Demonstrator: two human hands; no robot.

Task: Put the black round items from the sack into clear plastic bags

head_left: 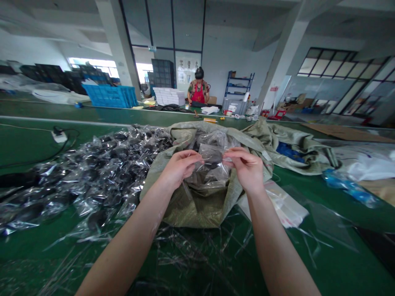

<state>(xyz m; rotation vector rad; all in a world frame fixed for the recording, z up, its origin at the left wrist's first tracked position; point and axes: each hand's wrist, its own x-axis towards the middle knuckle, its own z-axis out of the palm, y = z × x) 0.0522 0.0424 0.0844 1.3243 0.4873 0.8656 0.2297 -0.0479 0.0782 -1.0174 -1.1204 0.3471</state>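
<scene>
Here we are over the green table (46,250), and the left hand (182,168) and right hand (245,168) are up in front, facing each other, with a clear plastic bag (211,174) stretched between them. The left fingers (194,158) sit close together, pinching the film at the bag's left edge. The right fingers (230,154) are also pressed together, pinching the upper right edge, though the exact thumb contact is hard to make out through the glare.

That two-sided pinch looks like it's there to pull the film taut and hold the bag open to view. The bag sits right between the fingertips, its top edge running side to side, while its body sags down and slightly left toward a woven sack (197,207). Inside is a dark, rounded item (212,157), its long axis lying roughly crosswise.

The sack spreads beneath the hands, and to the left is a big heap of bagged dark items (92,176). Off the right hand, there's a flat plastic bag (284,205). Far across the room, a co-worker (198,88) stands at another table.
</scene>
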